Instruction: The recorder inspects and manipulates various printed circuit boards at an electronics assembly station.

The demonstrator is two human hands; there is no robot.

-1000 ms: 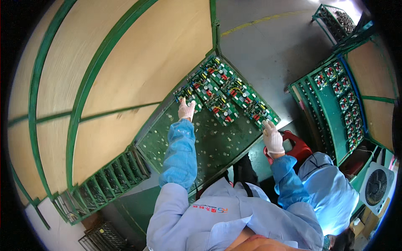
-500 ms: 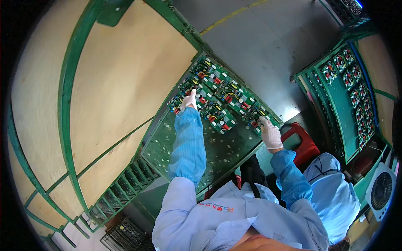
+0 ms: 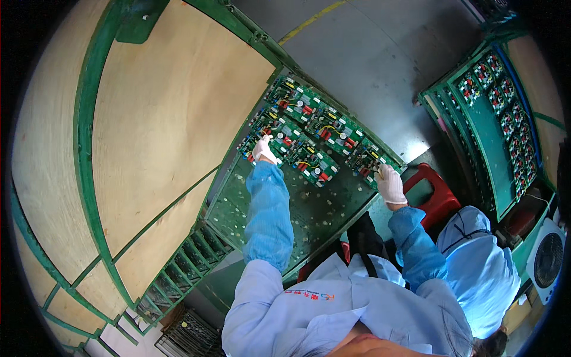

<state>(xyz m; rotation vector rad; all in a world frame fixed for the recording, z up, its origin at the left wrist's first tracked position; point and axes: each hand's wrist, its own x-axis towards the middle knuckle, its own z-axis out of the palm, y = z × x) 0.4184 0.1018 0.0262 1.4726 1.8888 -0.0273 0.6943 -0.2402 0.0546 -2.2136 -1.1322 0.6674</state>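
Several green circuit boards point(image 3: 312, 159), carrying red, yellow and white parts and yellow wires, lie side by side on a speckled green shelf point(image 3: 309, 223). White gloves cover both my hands. My left hand point(image 3: 263, 150) rests over the near edge of the left circuit board point(image 3: 285, 135). Its fingers are drawn together among the parts, and what they pinch is hidden. At the right end of the group, my right hand point(image 3: 391, 184) has curled fingers at the near side of another circuit board point(image 3: 364, 159). Whatever sits between those fingertips is too small to name.
A large tan wooden panel point(image 3: 178, 119) in a green frame borders the shelf on the left. Right of my right arm stand a red plastic stool point(image 3: 437, 193) and a person in blue clothing point(image 3: 476, 262). Farther right are a green rack of boards point(image 3: 491, 154) and a fan point(image 3: 546, 259).
My left hand has drawn back slightly toward me and left over its board. My right hand has shifted slightly right, its fingers more curled. The view has shifted slightly.
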